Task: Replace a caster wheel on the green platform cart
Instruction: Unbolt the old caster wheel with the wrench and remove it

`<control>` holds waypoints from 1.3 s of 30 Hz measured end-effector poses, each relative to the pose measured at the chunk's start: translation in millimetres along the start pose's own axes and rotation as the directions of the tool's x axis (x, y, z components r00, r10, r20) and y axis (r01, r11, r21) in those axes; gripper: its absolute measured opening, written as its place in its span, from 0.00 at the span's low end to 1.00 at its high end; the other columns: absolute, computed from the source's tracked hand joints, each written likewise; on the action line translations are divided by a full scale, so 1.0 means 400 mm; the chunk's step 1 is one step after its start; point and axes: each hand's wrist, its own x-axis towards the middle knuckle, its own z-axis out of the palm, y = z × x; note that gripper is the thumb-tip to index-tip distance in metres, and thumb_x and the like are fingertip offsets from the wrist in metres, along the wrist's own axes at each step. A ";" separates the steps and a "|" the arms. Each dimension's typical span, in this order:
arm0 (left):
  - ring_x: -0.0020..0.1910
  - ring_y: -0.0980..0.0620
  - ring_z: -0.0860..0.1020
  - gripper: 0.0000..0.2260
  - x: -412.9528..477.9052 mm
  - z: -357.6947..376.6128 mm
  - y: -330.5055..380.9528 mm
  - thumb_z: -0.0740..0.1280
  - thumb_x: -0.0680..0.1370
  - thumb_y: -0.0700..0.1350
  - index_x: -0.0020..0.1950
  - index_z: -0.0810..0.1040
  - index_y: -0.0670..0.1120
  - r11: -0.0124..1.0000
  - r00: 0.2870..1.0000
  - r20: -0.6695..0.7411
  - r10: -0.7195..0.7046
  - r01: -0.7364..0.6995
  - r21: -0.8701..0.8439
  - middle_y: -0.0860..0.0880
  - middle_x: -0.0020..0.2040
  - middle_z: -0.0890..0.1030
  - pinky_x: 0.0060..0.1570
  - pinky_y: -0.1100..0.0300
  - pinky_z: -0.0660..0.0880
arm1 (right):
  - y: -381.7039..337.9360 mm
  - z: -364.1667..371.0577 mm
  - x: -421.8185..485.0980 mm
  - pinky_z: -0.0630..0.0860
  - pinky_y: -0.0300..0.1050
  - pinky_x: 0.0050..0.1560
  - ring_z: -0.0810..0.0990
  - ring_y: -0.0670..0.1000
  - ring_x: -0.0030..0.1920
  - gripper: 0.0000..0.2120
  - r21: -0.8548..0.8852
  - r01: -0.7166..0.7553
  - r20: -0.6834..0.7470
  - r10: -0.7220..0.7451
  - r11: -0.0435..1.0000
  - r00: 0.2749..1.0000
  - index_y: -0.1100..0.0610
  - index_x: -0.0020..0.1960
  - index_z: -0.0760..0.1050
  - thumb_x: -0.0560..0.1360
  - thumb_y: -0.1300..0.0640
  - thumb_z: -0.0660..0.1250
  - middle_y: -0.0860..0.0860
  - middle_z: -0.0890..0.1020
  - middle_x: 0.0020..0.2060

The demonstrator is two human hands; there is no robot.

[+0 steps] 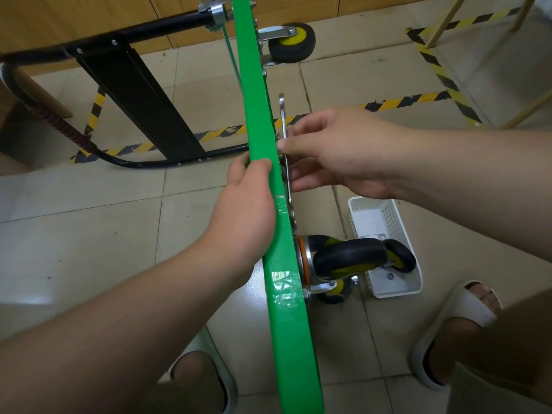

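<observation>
Green plastic platform cart (260,115) stands tipped on its long edge on the pale tiled floor (89,234), seen edge-on, underside facing right. Clear tape patches on the near part of the edge.

Left hand (248,198) wraps over the green edge at mid-length, fingers curled around it, gripping. Right hand (331,150) is just across on the underside, thumb and forefinger pinched on a flat silver metal wrench (282,115) that lies along the deck; the wrench's upper end sticks out above the fingers. What the wrench sits on is hidden by the fingers.

Black-and-yellow rubber caster wheel (349,258) is mounted on the underside below the right hand, near the body. A second, similar caster (294,41) is mounted at the far end.

Folded black metal handle frame (134,94) juts left from the deck. Yellow-and-black hazard tape (403,103) crosses the floor behind.

White perforated plastic basket (388,213) sits on the floor right of the near caster, holding a loose black caster (400,258) and a small nut (390,276). White slipper (466,306) beside the basket.
</observation>
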 end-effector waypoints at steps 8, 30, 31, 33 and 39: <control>0.49 0.44 0.82 0.16 0.001 0.000 0.000 0.56 0.82 0.55 0.69 0.72 0.58 1.000 1.000 0.011 0.012 -0.012 0.003 0.46 0.53 0.82 0.55 0.44 0.79 | 0.011 -0.011 -0.079 0.85 0.54 0.49 0.86 0.60 0.50 0.07 -0.014 0.221 -0.022 -0.221 0.975 0.975 0.60 0.56 0.78 0.79 0.60 0.70 0.63 0.84 0.52; 0.50 0.44 0.82 0.17 0.005 -0.001 -0.003 0.55 0.82 0.55 0.70 0.72 0.56 1.000 0.999 0.028 0.016 -0.016 -0.005 0.45 0.54 0.81 0.48 0.49 0.79 | 0.006 -0.072 -0.133 0.84 0.47 0.50 0.86 0.53 0.49 0.08 -0.262 0.550 -0.015 -0.573 0.793 0.819 0.58 0.58 0.78 0.79 0.61 0.70 0.56 0.83 0.49; 0.49 0.44 0.81 0.17 0.007 -0.001 -0.004 0.55 0.82 0.55 0.70 0.72 0.57 1.000 1.000 0.027 0.016 -0.016 -0.008 0.46 0.53 0.81 0.46 0.51 0.79 | 0.003 -0.076 -0.122 0.84 0.47 0.48 0.86 0.54 0.49 0.08 -0.211 0.503 -0.071 -0.527 0.838 0.847 0.59 0.58 0.78 0.79 0.61 0.69 0.58 0.83 0.49; 0.48 0.45 0.81 0.17 0.007 0.000 -0.003 0.55 0.83 0.54 0.70 0.72 0.56 1.000 1.000 0.026 0.014 -0.013 -0.016 0.46 0.53 0.80 0.42 0.54 0.77 | 0.003 -0.080 -0.102 0.84 0.44 0.45 0.87 0.55 0.46 0.08 -0.103 0.390 -0.153 -0.402 0.915 0.903 0.60 0.58 0.78 0.80 0.61 0.68 0.59 0.84 0.48; 0.47 0.45 0.80 0.16 0.006 0.000 -0.004 0.55 0.83 0.54 0.69 0.72 0.57 1.000 1.000 0.025 0.015 -0.014 -0.020 0.46 0.53 0.80 0.41 0.54 0.76 | 0.033 -0.082 -0.051 0.84 0.43 0.42 0.87 0.58 0.47 0.10 0.102 0.067 -0.206 -0.045 0.993 0.978 0.66 0.57 0.78 0.80 0.59 0.68 0.59 0.85 0.44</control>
